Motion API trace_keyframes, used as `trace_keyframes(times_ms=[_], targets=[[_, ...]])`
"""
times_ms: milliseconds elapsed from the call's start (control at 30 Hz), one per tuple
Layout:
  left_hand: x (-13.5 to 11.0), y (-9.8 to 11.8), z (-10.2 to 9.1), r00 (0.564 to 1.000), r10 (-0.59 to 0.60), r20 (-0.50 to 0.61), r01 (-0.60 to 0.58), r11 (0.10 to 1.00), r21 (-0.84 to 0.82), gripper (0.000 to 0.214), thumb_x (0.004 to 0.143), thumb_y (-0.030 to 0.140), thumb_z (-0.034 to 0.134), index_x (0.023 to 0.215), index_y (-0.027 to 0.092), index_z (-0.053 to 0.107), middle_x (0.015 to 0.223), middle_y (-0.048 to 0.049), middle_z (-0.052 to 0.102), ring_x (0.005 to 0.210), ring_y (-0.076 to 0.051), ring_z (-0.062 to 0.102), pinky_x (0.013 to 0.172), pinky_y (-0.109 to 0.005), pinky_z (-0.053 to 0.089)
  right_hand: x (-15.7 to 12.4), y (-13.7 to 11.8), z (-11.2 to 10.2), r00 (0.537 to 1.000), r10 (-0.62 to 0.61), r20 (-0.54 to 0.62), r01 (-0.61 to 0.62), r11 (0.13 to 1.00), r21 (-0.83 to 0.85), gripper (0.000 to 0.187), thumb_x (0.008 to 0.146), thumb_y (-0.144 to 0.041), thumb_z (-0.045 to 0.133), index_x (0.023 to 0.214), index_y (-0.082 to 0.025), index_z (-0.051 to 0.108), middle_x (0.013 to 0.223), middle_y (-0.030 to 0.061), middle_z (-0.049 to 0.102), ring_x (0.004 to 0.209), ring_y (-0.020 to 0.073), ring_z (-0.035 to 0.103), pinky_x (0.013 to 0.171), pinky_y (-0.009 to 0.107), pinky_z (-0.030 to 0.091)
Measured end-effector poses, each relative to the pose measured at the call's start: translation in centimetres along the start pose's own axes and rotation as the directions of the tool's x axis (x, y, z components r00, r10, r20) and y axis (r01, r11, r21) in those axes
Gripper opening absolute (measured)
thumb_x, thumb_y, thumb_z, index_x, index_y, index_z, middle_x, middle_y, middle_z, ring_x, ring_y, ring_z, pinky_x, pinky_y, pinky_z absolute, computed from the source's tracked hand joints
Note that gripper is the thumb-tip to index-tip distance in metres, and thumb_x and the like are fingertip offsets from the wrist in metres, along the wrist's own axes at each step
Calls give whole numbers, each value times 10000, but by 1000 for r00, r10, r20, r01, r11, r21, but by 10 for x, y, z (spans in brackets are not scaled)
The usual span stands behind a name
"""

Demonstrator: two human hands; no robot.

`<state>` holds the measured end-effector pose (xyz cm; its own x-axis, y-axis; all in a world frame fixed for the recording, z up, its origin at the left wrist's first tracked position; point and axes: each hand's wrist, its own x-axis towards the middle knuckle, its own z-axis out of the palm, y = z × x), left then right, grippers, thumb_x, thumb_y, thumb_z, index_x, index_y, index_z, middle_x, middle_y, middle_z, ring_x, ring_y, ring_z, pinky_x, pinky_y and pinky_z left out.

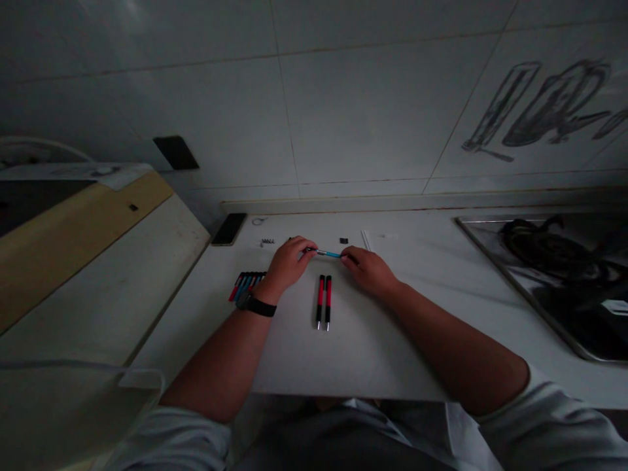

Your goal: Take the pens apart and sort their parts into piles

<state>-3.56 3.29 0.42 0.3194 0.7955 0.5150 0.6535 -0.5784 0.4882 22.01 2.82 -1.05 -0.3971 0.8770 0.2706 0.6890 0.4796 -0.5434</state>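
Note:
A blue pen (pixel 330 254) lies level between my hands, above the white counter. My left hand (pixel 289 263) pinches its left end, which is dark and silvery. The fingers of my right hand (pixel 370 269) are closed on its other end. Below the pen, two red and black pens (pixel 324 301) lie side by side with silver tips toward me. Beside my left wrist is a row of several red and blue barrels (pixel 245 286) with dark ends, partly hidden by that hand. Several small springs (pixel 267 241) lie just past my left hand.
A phone (pixel 229 229) rests at the counter's back left, near a thin ring (pixel 258 221). Small black pieces (pixel 344 241) and thin white sticks (pixel 366 240) lie behind my hands. To the right is a gas stove (pixel 549 261); a pale cabinet (pixel 98 261) stands left.

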Motion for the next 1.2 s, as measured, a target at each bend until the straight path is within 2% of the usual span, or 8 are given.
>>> trace_keyframes(times_ms=[67, 167, 333, 433, 667, 833, 1000, 1200], targets=[[0, 0, 0, 1000, 6, 3, -6, 1000, 6, 106, 954, 179, 645, 1031, 215, 708, 1007, -38, 696, 959, -196, 654, 894, -348, 530, 0, 0, 0, 1000, 13, 7, -13, 1000, -28, 141, 1004, -301, 544, 1109, -235, 609, 1015, 66, 733, 854, 200, 662, 746, 305, 452], [-1, 0, 1, 1000, 4, 6, -4, 1000, 5, 108, 957, 185, 642, 1037, 214, 709, 1006, -38, 694, 957, -196, 654, 896, -349, 530, 0, 0, 0, 999, 42, -8, -42, 999, -11, 275, 946, -296, 639, 1207, -235, 577, 1075, 68, 734, 834, 191, 663, 747, 302, 465], [-1, 1, 0, 1000, -1, 19, 1, 1000, -8, 111, 955, 194, 645, 1041, 215, 712, 1011, -44, 695, 960, -201, 657, 897, -357, 532, 0, 1, 1, 1000, 10, 10, -10, 1000, -25, 136, 991, -304, 570, 1086, -221, 620, 1016, 77, 736, 844, 196, 666, 750, 304, 468], [-1, 2, 0, 1000, -3, 18, 3, 1000, -12, 111, 955, 199, 642, 1040, 216, 712, 1009, -45, 693, 959, -203, 658, 903, -362, 533, -1, 1, 1, 1000, 31, -4, -31, 1000, 5, 262, 934, -307, 661, 1176, -224, 602, 1038, 70, 742, 821, 195, 669, 729, 299, 479], [-1, 0, 1, 1000, -19, 25, 20, 999, -38, 113, 948, 192, 641, 1033, 216, 710, 1008, -41, 692, 955, -192, 653, 916, -359, 537, 0, -4, -4, 999, -22, 35, 24, 998, -66, 240, 1033, -316, 503, 1101, -241, 721, 1073, 71, 765, 936, 216, 694, 817, 319, 485], [3, -10, 3, 981, -179, -78, 153, 952, -266, 126, 932, 189, 633, 1040, 195, 699, 1061, -56, 712, 998, -178, 674, 917, -332, 551, 0, -6, -8, 998, -41, -40, 39, 998, -49, 224, 1003, -300, 522, 1046, -223, 728, 1032, 73, 755, 899, 204, 679, 799, 305, 472], [5, -22, 2, 939, -334, -87, 278, 882, -381, 158, 930, 209, 631, 1077, 180, 686, 1032, -61, 730, 937, -174, 690, 900, -338, 558, 0, -3, -8, 996, 20, -90, -32, 991, -127, 182, 964, -285, 544, 994, -218, 710, 997, 76, 731, 861, 206, 648, 742, 300, 444], [0, -17, 9, 979, -192, -71, 177, 968, -177, 178, 917, 140, 604, 1064, 197, 685, 1099, -68, 694, 1011, -186, 671, 934, -359, 561, 1, 2, -6, 989, 95, -109, -110, 983, -147, 170, 962, -284, 537, 948, -222, 694, 977, 81, 736, 829, 206, 634, 724, 307, 435]])
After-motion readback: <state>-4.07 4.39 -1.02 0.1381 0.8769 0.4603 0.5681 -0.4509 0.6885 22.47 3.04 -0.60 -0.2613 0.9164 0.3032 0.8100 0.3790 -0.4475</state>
